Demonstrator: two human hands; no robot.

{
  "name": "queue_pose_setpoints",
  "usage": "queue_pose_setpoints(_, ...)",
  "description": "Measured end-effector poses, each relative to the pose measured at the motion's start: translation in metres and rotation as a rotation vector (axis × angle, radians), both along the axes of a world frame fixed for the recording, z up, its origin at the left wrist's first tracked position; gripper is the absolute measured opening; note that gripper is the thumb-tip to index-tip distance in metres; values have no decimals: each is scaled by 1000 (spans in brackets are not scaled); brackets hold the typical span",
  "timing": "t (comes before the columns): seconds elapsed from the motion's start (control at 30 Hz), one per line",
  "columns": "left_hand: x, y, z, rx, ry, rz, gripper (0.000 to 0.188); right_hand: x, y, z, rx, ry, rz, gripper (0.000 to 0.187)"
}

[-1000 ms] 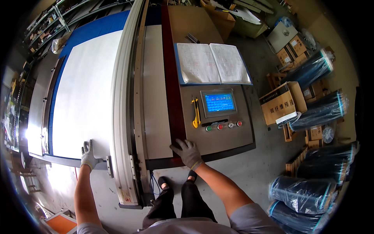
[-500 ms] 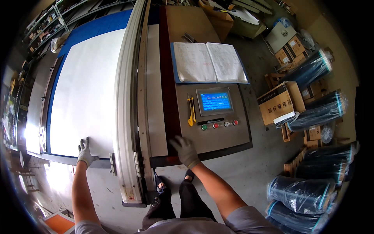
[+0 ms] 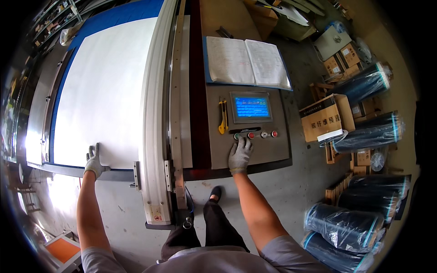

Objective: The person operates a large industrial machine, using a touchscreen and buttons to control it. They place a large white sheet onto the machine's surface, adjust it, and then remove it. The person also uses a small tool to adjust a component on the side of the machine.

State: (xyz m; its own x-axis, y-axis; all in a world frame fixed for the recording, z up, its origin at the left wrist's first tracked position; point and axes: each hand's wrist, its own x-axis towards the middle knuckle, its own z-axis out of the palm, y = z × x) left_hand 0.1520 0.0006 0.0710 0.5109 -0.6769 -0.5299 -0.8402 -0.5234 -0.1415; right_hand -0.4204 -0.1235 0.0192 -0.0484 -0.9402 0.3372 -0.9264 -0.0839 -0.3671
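Observation:
A grey glove covers my left hand, which lies open at the near edge of a large white sheet on a blue machine bed. My right hand, gloved too, reaches over the steel control panel. Its fingers are extended and hold nothing; the fingertips are at the green button, partly covering it, and whether they press it I cannot tell. To its right sit a red button and two more round controls. A lit blue touchscreen is above them.
A white metal gantry beam spans the bed between my hands. On the panel lie a yellow utility knife, a black pen and an open binder. Plastic-wrapped dark rolls and a cardboard box stand at the right.
My right hand has moved right and forward, from the dark strip beside the panel to the green button. My left hand stays at the sheet's near edge. The view has shifted slightly.

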Motion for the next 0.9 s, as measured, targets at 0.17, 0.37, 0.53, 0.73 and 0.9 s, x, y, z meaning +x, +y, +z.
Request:
queue_pose_setpoints(0.17, -8, -5, 4, 8, 19, 14, 135, -23, -5, -1, 49, 119, 95, 39)
queue_pose_setpoints(0.37, 3, 1, -6, -15, -12, -52, 134, -23, -7, -3, 73, 169, 110, 39)
queue_pose_setpoints(0.53, -3, -4, -2, -13, -12, 8, 136, -24, -6, -2, 71, 174, 117, 41)
queue_pose_setpoints(0.73, -2, -1, -2, -32, -14, 11, 137, -23, -5, 2, 64, 209, 138, 47)
queue_pose_setpoints(0.9, -15, -9, 13, -2, 30, 64, 137, -24, -6, 2, 77, 207, 123, 51)
